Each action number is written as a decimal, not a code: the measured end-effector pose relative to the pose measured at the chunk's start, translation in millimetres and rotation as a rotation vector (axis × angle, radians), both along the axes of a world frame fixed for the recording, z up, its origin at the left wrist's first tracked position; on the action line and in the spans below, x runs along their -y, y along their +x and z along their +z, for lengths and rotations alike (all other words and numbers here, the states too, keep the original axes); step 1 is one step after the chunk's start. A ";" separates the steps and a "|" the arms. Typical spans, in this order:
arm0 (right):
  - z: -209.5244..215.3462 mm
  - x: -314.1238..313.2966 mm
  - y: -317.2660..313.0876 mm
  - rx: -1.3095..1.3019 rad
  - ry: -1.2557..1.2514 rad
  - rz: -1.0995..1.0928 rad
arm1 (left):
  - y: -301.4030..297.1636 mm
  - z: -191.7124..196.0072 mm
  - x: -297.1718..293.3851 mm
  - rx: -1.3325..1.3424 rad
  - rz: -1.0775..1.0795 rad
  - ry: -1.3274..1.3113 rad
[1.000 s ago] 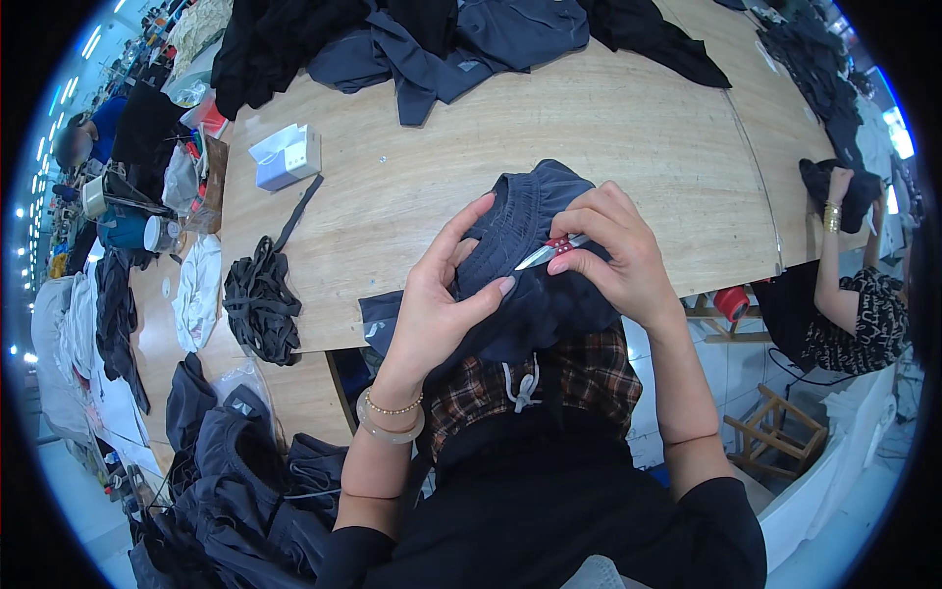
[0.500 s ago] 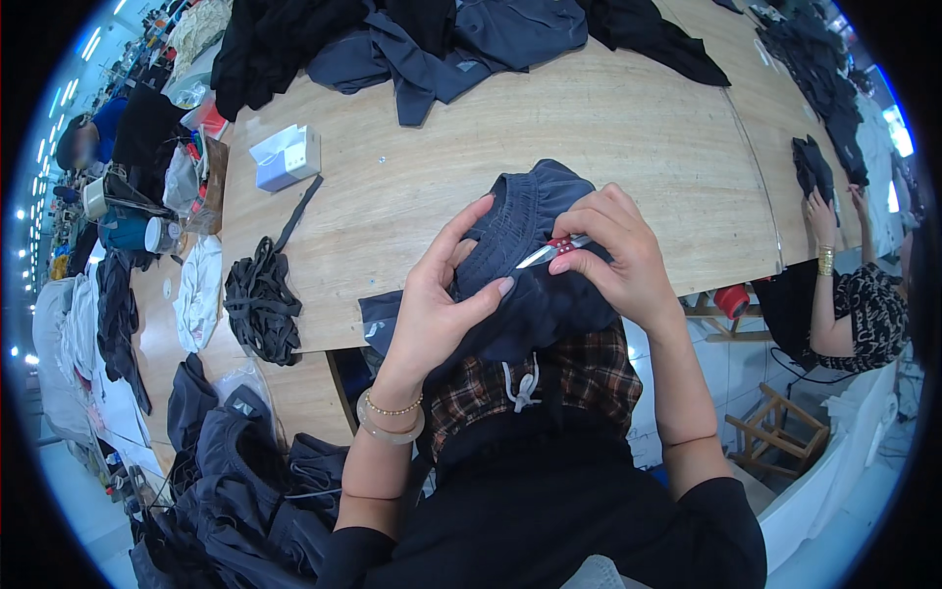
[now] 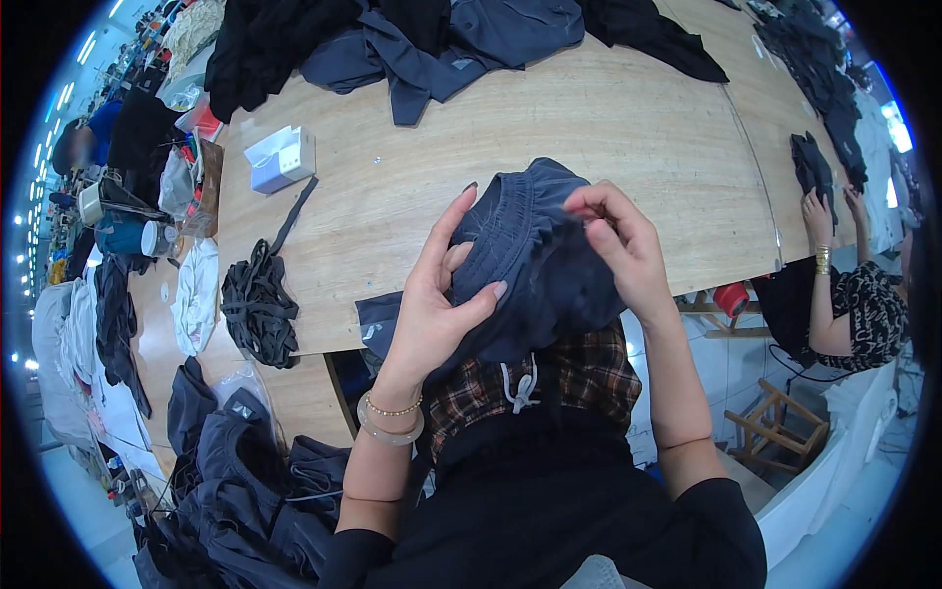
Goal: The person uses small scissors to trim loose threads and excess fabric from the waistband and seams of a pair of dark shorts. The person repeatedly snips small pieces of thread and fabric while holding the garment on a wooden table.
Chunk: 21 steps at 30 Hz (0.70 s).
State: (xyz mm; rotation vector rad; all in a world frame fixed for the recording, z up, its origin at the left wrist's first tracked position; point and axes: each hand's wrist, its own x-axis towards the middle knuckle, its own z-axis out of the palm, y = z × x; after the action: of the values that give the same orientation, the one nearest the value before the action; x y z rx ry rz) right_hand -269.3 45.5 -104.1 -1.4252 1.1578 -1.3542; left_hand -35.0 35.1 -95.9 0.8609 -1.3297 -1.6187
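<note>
A dark grey garment [image 3: 549, 280] with a gathered elastic waistband [image 3: 505, 231] is held up over the table's near edge, against my lap. My left hand [image 3: 432, 299] is closed on the waistband, its thumb on the near side and its fingers reaching inside the opening. Just off the band's right side, my right hand [image 3: 625, 250] is raised with its fingers curled. A reddish smear at its fingertips fits the red-handled thread snips seen there before; their blades do not show now.
The wooden table [image 3: 363, 226] holds a tissue box [image 3: 280, 159], a bundle of dark straps [image 3: 260, 304] and dark garments [image 3: 442, 54] at the back. More garments [image 3: 240, 471] are heaped at lower left. A co-worker's hand [image 3: 816, 216] handles dark cloth at right, near a wooden stool [image 3: 775, 427].
My right hand has turned and lifted slightly away from the waistband, and the snips' bright blades have gone from sight. My left hand keeps its hold, and more of the gathered band shows.
</note>
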 end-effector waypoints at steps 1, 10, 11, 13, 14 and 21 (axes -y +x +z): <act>-2.9 0.3 -0.9 0.121 0.056 -0.020 | -0.1 -2.2 0.5 0.006 0.004 -0.017; -31.3 -6.1 44.7 -0.157 0.127 -0.105 | -2.6 -33.6 2.3 0.247 -0.042 -0.099; -39.8 -6.1 47.5 -0.200 0.056 -0.141 | -2.4 -42.1 2.3 0.245 -0.039 -0.090; -45.4 -7.1 47.7 -0.231 -0.001 -0.215 | -2.0 -55.6 1.1 0.242 -0.032 -0.070; -46.0 -6.6 44.1 -0.157 0.030 -0.261 | -0.4 -57.6 0.8 0.221 -0.034 -0.027; -49.2 -3.5 -22.3 0.081 0.212 -0.608 | 6.4 -53.5 0.2 0.080 -0.019 0.094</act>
State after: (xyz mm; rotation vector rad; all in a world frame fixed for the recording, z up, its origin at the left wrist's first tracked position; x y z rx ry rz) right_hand -291.6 48.9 -153.3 -0.8856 1.7060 -1.6114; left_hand -28.7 34.9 -149.4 0.9818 -1.3288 -1.6883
